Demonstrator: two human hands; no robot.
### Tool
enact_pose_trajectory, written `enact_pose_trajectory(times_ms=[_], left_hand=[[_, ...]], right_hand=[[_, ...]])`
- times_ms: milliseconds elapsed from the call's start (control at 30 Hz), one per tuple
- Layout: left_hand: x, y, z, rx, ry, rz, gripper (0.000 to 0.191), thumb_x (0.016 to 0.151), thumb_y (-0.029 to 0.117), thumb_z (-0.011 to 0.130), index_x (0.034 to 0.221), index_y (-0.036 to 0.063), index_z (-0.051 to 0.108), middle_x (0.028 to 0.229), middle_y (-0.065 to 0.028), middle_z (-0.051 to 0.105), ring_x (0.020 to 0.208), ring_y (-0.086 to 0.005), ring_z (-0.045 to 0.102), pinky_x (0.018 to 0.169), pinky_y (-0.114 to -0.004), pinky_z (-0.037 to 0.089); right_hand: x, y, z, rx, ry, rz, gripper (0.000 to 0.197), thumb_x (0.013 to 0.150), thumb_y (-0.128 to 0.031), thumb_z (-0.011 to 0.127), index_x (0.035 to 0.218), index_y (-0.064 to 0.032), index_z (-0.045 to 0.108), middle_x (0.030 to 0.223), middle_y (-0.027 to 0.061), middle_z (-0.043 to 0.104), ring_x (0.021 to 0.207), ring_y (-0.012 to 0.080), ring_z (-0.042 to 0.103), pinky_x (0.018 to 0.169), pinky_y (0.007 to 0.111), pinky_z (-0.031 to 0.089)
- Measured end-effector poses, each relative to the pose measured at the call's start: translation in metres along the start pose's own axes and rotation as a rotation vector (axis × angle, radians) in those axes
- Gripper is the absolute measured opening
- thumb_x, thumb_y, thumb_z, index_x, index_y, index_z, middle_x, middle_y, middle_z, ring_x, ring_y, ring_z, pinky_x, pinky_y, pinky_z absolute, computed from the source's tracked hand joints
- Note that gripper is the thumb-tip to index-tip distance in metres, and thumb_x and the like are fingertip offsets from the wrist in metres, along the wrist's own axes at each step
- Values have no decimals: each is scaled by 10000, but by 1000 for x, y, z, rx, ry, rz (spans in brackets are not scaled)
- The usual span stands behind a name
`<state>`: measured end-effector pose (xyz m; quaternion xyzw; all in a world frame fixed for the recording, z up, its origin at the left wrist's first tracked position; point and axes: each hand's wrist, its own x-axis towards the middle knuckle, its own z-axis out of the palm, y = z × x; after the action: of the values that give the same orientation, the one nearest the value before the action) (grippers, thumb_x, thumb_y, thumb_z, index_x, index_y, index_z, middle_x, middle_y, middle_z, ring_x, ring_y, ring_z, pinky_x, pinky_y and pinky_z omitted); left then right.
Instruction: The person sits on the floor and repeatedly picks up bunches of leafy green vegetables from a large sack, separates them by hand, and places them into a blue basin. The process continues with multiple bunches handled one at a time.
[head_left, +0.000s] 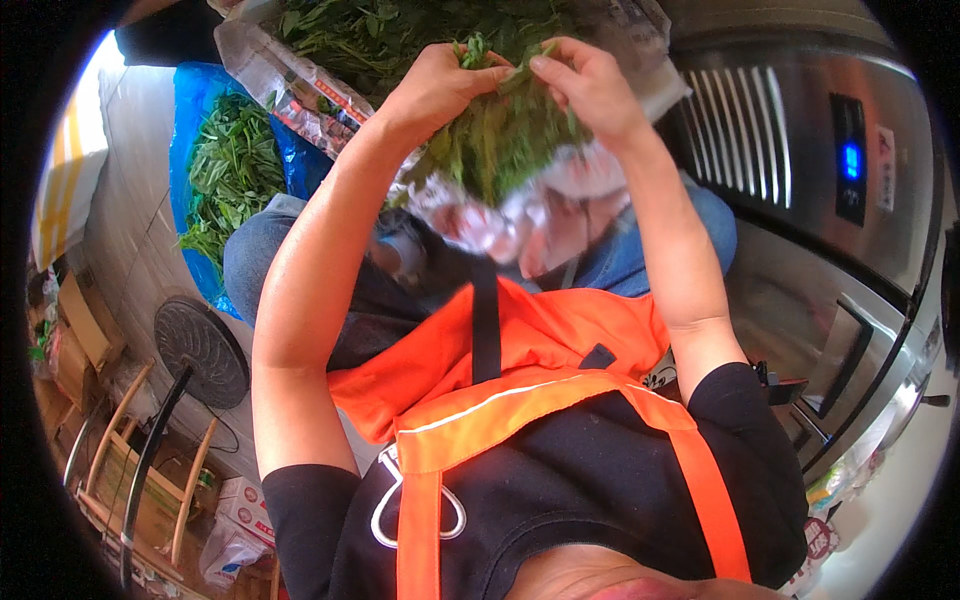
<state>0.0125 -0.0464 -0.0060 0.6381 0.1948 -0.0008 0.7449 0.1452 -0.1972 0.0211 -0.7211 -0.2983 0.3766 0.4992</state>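
Observation:
Both of my hands are raised over a large heap of leafy greens (375, 37) in a plastic-lined container. My left hand (454, 79) pinches a small green sprig (474, 52) between thumb and fingers. Close to its right, my right hand (589, 82) grips a piece of leafy green stem (525, 71). Below them, more greens (495, 150) lie blurred over crumpled printed plastic (555, 202) near my lap. At the left, a blue plastic bag (184, 150) lies spread with picked leafy greens (236, 150) in it.
A steel appliance (810, 247) with vent slots and a lit blue display stands close on the right. To the left are a round black base (201, 351) with a pole, a wooden-framed rack (150, 480) and cardboard boxes (82, 322) on the tiled floor (142, 225).

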Motion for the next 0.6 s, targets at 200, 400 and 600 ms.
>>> enact_pose_trajectory(times_ms=[200, 400, 600], left_hand=[[-4, 2, 10, 710, 240, 288, 239, 842, 240, 673, 1014, 75, 686, 820, -122, 695, 739, -303, 666, 673, -378, 519], [-12, 4, 14, 984, 313, 503, 184, 829, 209, 654, 982, 107, 667, 889, -117, 660, 815, -372, 631, 678, -439, 511], [-14, 4, 9, 1049, 313, 543, 213, 807, 171, 663, 1014, 124, 643, 958, -71, 628, 829, -335, 633, 679, -420, 518]], right_hand=[[-3, 3, 4, 208, 28, 70, 143, 916, -172, 635, 918, -33, 668, 738, -33, 595, 605, 49, 480, 544, 227, 381], [0, 5, 18, 142, 61, 129, 151, 938, -177, 583, 879, -57, 652, 724, -40, 582, 601, 44, 481, 537, 223, 378], [2, 6, 23, 224, -3, 87, 182, 974, -201, 528, 964, -66, 650, 730, -33, 574, 595, 60, 487, 524, 221, 364]])
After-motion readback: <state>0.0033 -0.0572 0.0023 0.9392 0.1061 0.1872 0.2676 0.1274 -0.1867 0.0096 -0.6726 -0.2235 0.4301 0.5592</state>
